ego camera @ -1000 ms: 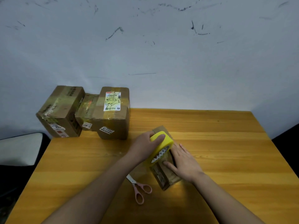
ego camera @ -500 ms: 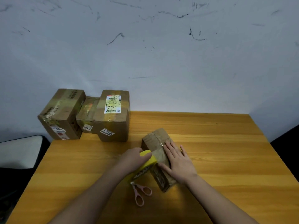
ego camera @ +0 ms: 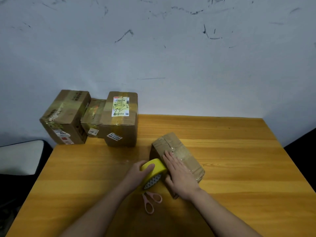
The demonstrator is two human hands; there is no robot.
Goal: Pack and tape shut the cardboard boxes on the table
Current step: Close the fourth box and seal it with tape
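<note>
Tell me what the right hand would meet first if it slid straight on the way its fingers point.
The right hand lies flat on the small box, fingers aimed up-left. Past the box's far edge, the labelled box looks first in line, though depth is uncertain.

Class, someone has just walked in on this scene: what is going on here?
A person is taping a small cardboard box on a wooden table. The left hand grips a yellow tape roll against the box's side, while the right hand lies flat on top. Pink scissors lie nearby; three taped boxes stand at the far left.
</note>
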